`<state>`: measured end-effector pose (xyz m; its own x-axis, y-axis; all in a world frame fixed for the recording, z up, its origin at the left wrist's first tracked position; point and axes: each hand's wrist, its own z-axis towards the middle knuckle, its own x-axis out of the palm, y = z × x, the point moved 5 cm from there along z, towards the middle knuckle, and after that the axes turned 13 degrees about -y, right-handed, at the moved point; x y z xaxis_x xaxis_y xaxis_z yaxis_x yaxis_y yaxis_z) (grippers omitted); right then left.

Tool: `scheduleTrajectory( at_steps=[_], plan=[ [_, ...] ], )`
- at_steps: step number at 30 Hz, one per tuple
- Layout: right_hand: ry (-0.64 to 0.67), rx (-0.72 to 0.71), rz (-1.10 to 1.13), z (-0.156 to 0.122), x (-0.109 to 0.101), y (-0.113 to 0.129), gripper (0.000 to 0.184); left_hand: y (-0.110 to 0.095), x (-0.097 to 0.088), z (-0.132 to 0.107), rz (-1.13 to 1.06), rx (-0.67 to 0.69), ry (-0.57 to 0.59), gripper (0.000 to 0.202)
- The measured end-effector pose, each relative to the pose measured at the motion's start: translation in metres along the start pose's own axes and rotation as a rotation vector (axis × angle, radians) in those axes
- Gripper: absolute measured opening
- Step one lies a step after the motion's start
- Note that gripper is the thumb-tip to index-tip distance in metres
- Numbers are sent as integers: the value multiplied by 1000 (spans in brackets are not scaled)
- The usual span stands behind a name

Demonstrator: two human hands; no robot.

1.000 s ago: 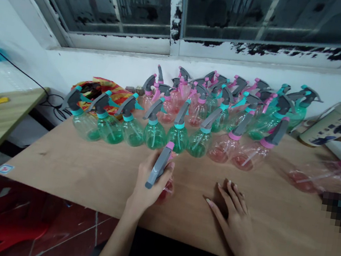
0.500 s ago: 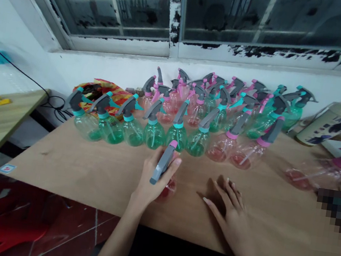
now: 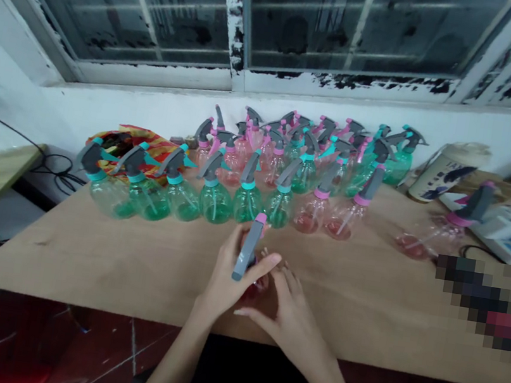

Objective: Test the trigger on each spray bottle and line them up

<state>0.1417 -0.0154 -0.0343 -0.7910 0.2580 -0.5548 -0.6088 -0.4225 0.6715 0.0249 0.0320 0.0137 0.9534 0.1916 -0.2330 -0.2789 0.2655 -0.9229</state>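
Left hand [image 3: 224, 280] wrapped round the neck of a pink-nozzled spray bottle [image 3: 249, 248] near the wooden table's [image 3: 129, 262] front edge, right hand [image 3: 294, 316] spread beside its body, contact unclear; bracing that body should limit wobble.

Spray bottles [image 3: 248, 202] lining a wooden table [image 3: 101, 258] suggest a workroom.

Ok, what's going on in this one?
A person sits at a table, the left hand gripping a pink spray bottle near its head. The right hand is close beside it; contact is hard to make out. Beyond stands a row of six green bottles and two pink ones, with more behind.
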Motion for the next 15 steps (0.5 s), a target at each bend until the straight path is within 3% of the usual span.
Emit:
scheduleTrajectory(
  at_steps=[4, 7, 12, 15],
  plan=[
    [-44, 24, -73, -2, -11, -2, 54, -11, 21, -7, -72, 88, 69, 47],
    [-43, -16, -153, 1, -29, -7, 52, -16, 40, -10, -68, 99, 139, 53],
    [6, -61, -249, 3, -74, -30, 32, -17, 75, -16, -35, 116, 325, 78],
    [-70, -35, -361, -4, -108, -61, 35, -11, 87, -19, -37, 124, 376, 86]
  ],
)
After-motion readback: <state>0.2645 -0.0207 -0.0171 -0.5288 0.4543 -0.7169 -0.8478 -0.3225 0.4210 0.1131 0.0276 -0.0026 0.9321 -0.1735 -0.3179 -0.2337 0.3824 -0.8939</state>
